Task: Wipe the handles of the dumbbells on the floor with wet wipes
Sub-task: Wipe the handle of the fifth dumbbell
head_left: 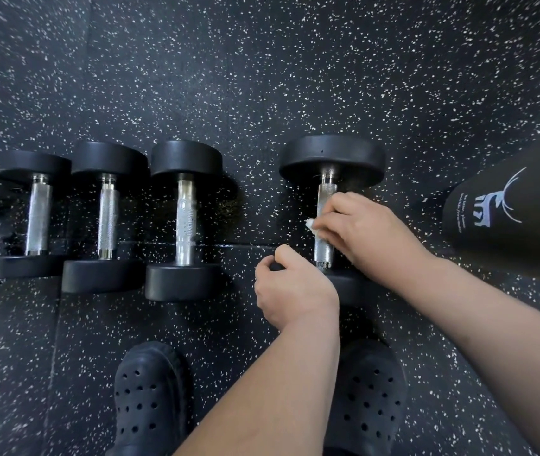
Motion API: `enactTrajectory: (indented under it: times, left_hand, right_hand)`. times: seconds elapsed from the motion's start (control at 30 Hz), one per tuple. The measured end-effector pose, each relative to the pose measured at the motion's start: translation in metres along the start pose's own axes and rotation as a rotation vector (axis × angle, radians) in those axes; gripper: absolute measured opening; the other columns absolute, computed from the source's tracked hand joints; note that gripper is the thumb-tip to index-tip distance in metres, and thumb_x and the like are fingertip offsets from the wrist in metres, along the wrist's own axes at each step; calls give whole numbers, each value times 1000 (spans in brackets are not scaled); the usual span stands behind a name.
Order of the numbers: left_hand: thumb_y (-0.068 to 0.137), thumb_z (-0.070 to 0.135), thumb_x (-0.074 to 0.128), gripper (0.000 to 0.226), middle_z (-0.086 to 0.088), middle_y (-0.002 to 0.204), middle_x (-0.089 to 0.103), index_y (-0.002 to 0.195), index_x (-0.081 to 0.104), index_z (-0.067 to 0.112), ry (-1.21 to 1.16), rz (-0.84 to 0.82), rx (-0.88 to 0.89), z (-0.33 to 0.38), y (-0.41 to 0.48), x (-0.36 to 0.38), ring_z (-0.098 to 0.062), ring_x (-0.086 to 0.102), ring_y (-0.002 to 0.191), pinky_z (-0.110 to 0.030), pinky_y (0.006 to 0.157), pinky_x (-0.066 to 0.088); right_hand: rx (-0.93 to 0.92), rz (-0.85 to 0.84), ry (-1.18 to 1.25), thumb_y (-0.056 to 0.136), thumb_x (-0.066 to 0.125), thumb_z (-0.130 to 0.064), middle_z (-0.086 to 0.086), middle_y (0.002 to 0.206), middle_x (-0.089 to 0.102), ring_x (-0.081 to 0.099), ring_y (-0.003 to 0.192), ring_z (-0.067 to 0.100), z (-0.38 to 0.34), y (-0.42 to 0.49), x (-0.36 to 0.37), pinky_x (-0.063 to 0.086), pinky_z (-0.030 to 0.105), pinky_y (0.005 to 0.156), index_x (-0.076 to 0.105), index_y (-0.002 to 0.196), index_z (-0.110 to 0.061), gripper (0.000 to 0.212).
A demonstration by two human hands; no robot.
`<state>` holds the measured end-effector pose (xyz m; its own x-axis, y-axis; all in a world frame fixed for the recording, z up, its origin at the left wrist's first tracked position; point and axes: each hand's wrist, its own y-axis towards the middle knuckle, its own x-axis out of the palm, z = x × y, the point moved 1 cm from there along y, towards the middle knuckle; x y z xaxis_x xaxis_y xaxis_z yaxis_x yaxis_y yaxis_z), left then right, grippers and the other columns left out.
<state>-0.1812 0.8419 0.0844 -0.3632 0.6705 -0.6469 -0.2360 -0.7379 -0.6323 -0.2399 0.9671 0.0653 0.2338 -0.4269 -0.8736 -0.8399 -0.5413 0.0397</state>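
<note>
Several black dumbbells with knurled chrome handles lie in a row on the speckled rubber floor. On the rightmost dumbbell (331,156), my right hand (364,232) wraps a small white wet wipe (310,223) around the middle of the handle (326,195). My left hand (291,286) grips the near head of that same dumbbell, which is mostly hidden under both hands. The neighbouring dumbbell (185,222) lies to the left, untouched.
A large black cylinder with a white deer logo (512,205) lies on the floor at the right. Three more dumbbells extend to the left edge (107,215). My two black perforated clogs (150,399) stand at the bottom. Bare floor stretches beyond the dumbbells.
</note>
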Motion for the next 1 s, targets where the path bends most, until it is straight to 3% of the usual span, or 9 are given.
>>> enactTrajectory:
  times: [0.13,0.33,0.47,0.6,0.7,0.83,1.0]
  left_hand:
    - [95,50,38,43,2,104,71,107,72,27,0,-3,2,0,-1,-1,-28,62,99,-45,91,52]
    - [89,55,33,53,2,100,71,104,73,23,11,-1,6,0,-1,-1,-28,63,96,-47,93,54]
    - [91,55,35,51,3,98,71,104,72,23,-3,-1,7,1,0,-1,-28,63,96,-47,93,54]
    - [93,53,38,45,2,100,70,105,71,26,-5,-7,-2,1,-1,-2,-29,63,97,-46,93,53]
    - [89,56,35,49,2,99,71,105,71,27,-12,-7,-11,1,-2,-2,-29,64,95,-47,92,54]
    - [93,53,38,45,1,97,71,104,71,25,-11,-13,-10,2,-2,-4,-29,64,94,-45,90,54]
    - [94,52,38,44,1,97,71,103,71,25,-4,-16,-17,3,-1,-4,-30,64,96,-46,91,53]
  right_hand:
    - [-73,-104,83,98,70,-26,-7,100,63,60,89,19,6,-4,-10,55,37,72,77,99,-21,8]
    - [-36,73,84,100,72,-23,-8,105,72,61,92,22,7,-3,-13,57,38,80,80,100,-15,12]
    - [-68,22,134,95,77,-18,-9,102,75,63,90,22,4,-13,-9,57,39,80,79,98,-17,4]
    - [-75,-54,152,95,76,-15,-7,105,72,66,91,22,6,-13,-10,58,39,81,78,110,-20,16]
    - [-26,-20,92,98,71,-15,-4,106,68,65,93,22,5,-8,-11,59,39,78,76,121,-19,24]
    - [22,17,91,97,72,-20,-6,101,66,66,82,18,0,-10,-12,58,33,76,80,109,-21,15]
    - [4,-115,207,92,79,-22,-14,100,68,67,76,10,5,-19,-12,58,32,73,82,104,-24,13]
